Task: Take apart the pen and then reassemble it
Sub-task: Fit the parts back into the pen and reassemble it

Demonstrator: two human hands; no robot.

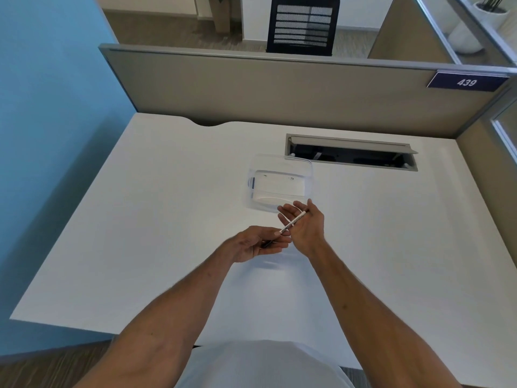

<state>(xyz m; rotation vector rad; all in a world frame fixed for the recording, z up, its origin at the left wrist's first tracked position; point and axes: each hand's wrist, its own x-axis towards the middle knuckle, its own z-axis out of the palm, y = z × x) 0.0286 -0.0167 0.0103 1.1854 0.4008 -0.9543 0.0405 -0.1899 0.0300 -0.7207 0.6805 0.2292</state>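
A slim white pen (292, 223) with dark ends lies slanted between both hands, above the white desk (173, 208). My left hand (253, 243) pinches its lower dark end between thumb and fingers. My right hand (303, 222) is turned palm up with the fingers spread, and the pen's upper part rests across that palm, its dark tip near the thumb. The pen looks whole; I cannot tell whether any part is loosened.
A clear plastic box (281, 183) stands just beyond the hands. Behind it is an open cable slot (351, 152) in the desk. A grey partition (265, 88) closes the far side, and a blue wall (50, 107) runs along the left.
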